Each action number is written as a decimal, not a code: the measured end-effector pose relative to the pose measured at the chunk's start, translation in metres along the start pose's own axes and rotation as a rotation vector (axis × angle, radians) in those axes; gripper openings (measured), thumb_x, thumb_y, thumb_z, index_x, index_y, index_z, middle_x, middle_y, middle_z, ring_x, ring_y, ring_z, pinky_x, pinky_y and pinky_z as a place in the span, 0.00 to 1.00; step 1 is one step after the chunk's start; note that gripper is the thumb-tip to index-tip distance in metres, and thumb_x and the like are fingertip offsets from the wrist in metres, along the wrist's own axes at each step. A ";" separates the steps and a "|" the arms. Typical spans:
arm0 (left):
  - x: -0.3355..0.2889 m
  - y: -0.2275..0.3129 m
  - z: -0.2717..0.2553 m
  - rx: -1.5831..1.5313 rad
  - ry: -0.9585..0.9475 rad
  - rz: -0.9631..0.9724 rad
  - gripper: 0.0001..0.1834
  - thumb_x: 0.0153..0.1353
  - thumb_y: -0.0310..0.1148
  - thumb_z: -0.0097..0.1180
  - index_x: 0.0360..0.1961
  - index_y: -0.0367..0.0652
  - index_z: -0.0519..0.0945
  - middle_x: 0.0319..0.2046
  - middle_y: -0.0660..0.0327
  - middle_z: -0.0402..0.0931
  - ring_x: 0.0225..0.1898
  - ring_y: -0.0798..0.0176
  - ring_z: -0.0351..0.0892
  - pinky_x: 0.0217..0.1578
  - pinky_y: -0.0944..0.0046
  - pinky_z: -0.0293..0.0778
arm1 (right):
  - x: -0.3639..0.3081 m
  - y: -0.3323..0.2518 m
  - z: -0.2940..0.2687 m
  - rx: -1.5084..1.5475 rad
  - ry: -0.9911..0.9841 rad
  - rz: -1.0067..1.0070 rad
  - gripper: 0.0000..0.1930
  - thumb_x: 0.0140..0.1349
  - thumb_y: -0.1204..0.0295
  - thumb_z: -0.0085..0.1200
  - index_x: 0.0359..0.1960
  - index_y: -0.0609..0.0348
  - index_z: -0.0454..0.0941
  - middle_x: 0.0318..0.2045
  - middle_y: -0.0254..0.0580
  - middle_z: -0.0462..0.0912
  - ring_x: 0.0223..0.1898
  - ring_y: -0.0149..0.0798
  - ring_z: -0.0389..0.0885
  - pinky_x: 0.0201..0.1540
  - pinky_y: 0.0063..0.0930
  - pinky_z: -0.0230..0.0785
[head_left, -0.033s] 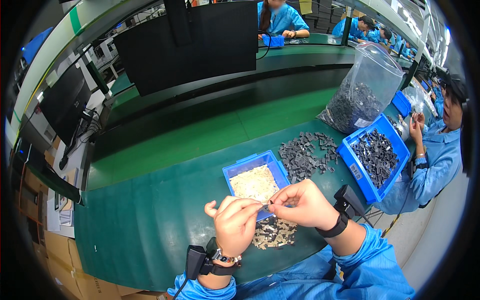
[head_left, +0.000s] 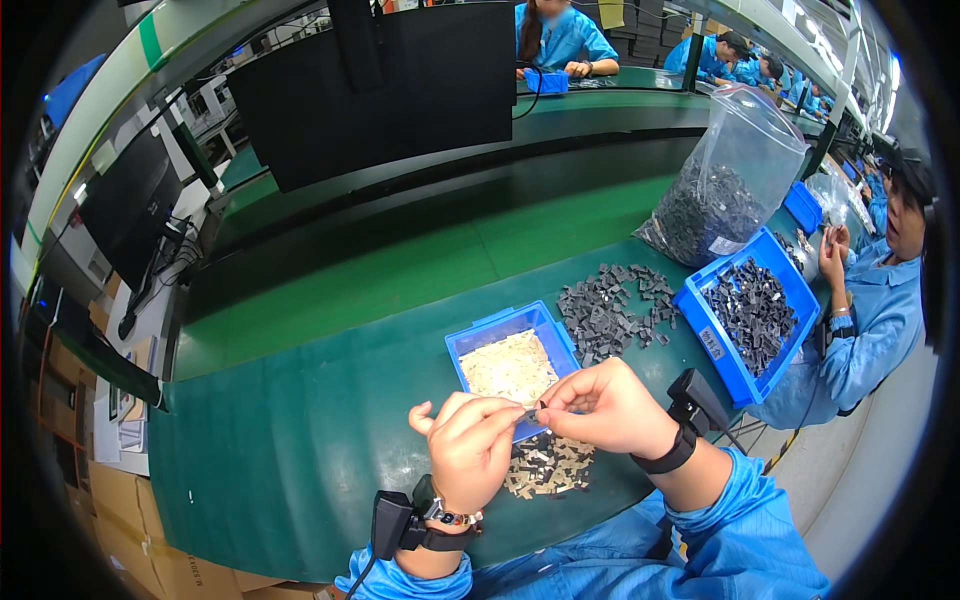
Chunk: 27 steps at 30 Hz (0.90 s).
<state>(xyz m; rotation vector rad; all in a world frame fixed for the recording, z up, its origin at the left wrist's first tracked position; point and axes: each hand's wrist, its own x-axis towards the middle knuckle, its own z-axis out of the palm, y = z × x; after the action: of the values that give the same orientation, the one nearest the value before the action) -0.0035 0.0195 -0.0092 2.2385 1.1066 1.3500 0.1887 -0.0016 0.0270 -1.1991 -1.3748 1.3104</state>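
Fingertip to fingertip, my left hand [head_left: 468, 448] and my right hand [head_left: 612, 412] pinch a small dark piece [head_left: 532, 415] between them. The fingers partly cover it, so its exact kind is unclear. Just beyond the hands stands a blue bin [head_left: 487, 327] holding many small cream-coloured pieces [head_left: 508, 368]. Below the pinched fingers lies a pile of mixed black and cream strips [head_left: 550, 466] on the green table mat [head_left: 300, 450]. Many small black plastic parts [head_left: 615, 308] are spread loose to the right of the bin.
At the right stands a larger blue bin [head_left: 718, 340] of black parts, with a clear bag [head_left: 715, 190] of dark parts behind it. A co-worker [head_left: 875, 300] sits at the right edge. A black monitor [head_left: 380, 95] hangs over the far side; boxes [head_left: 130, 510] stand at lower left.
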 end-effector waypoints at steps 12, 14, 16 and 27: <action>-0.001 0.002 0.001 0.031 0.041 0.049 0.07 0.47 0.25 0.66 0.27 0.52 0.86 0.28 0.73 0.82 0.33 0.69 0.78 0.56 0.51 0.47 | 0.004 0.008 -0.009 0.187 -0.090 0.074 0.03 0.56 0.81 0.65 0.29 0.70 0.85 0.34 0.44 0.87 0.35 0.26 0.83 0.40 0.19 0.76; 0.001 0.006 -0.001 0.051 0.030 0.045 0.07 0.46 0.22 0.65 0.25 0.49 0.84 0.29 0.72 0.84 0.33 0.68 0.79 0.55 0.55 0.50 | 0.004 0.008 -0.010 0.178 -0.096 0.086 0.03 0.56 0.80 0.65 0.29 0.70 0.85 0.33 0.43 0.87 0.35 0.26 0.83 0.40 0.18 0.75; 0.000 0.006 -0.001 0.031 0.028 0.040 0.08 0.46 0.22 0.64 0.25 0.49 0.84 0.29 0.72 0.84 0.33 0.68 0.79 0.55 0.55 0.50 | 0.003 0.007 -0.010 0.227 -0.123 0.065 0.02 0.57 0.81 0.64 0.27 0.68 0.84 0.32 0.45 0.86 0.34 0.28 0.84 0.38 0.20 0.76; 0.001 0.010 -0.003 -0.111 0.044 0.024 0.07 0.47 0.22 0.65 0.24 0.48 0.84 0.28 0.69 0.83 0.32 0.67 0.78 0.55 0.57 0.52 | -0.004 0.023 0.007 0.048 -0.018 -0.384 0.09 0.56 0.85 0.62 0.40 0.67 0.83 0.35 0.44 0.83 0.38 0.38 0.82 0.41 0.27 0.76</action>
<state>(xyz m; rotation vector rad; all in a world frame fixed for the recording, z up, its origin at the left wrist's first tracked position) -0.0009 0.0136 -0.0014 2.1591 0.9962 1.4396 0.1844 -0.0074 0.0036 -0.8394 -1.4904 1.0757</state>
